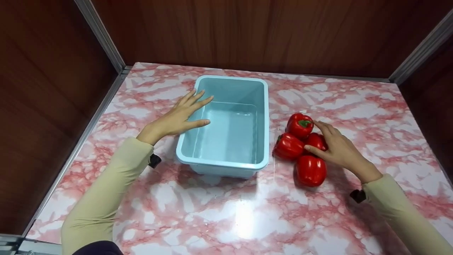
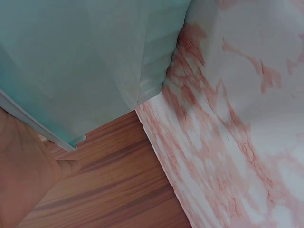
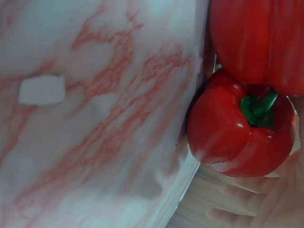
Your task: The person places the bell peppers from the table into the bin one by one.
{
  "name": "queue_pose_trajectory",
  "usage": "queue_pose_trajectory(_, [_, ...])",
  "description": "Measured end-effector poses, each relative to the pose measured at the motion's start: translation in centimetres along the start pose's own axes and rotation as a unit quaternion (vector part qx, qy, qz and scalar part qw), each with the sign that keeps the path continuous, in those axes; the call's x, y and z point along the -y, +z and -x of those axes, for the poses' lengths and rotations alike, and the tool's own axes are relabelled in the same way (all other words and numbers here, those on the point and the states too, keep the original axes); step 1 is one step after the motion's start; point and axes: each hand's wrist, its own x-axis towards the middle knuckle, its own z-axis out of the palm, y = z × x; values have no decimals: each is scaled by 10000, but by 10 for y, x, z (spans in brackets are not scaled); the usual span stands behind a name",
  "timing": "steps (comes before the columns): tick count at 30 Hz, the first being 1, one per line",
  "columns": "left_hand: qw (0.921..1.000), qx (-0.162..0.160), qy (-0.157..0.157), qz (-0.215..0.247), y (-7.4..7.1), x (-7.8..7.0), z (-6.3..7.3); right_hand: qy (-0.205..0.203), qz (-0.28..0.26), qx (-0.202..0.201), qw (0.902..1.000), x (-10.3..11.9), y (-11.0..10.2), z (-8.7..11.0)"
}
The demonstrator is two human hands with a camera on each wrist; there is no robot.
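Observation:
A pale blue plastic bin [image 1: 261,166] stands on the marbled table, its inside bare. My left hand [image 1: 177,117] is spread over its left rim, fingers apart and holding nothing; in the left wrist view the palm [image 2: 23,175] lies along the rim. Several glossy red bell peppers are clustered right of the bin: a back one [image 1: 297,132] with a green stem, a left one [image 1: 288,147] and a front one [image 1: 311,171]. Over the right one [image 1: 316,141] reaches my right hand [image 1: 338,147], thumb and fingers apart. Contact is unclear. A stemmed pepper [image 3: 237,137] appears in the right wrist view.
The pink-and-white marbled table [image 1: 212,209] is bordered by dark wood panels [image 1: 247,35] at the back and sides, with metal framing [image 1: 102,39] at the corners. A small white patch [image 3: 42,90] shows on the marbled surface in the right wrist view.

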Motion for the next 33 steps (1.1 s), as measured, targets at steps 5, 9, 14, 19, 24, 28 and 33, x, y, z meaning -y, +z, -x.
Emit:
queue_pose_trajectory(5, [10000,16,-34,2,0,0,0,8,-118,2,9999,-1,1,0])
queue_pose_trajectory(9, [10000,17,-37,23,0,0,-1,26,-190,4,9998,-1,1,1])
queue_pose_trajectory(14, [10000,-22,-16,14,1,1,-1,142,-331,16,9993,-2,2,2])
queue_pose_trajectory(19, [10000,-62,72,-6,1,1,0,291,-441,114,9985,-2,2,2])
queue_pose_trajectory(24, [10000,-58,35,-21,1,0,0,383,-469,181,9980,-2,2,2])
queue_pose_trajectory(28, [10000,-37,-6,-29,1,0,0,339,-501,171,9980,-3,2,2])
queue_pose_trajectory(33, [10000,-48,-5,-23,1,0,0,198,-554,97,9982,-4,2,4])
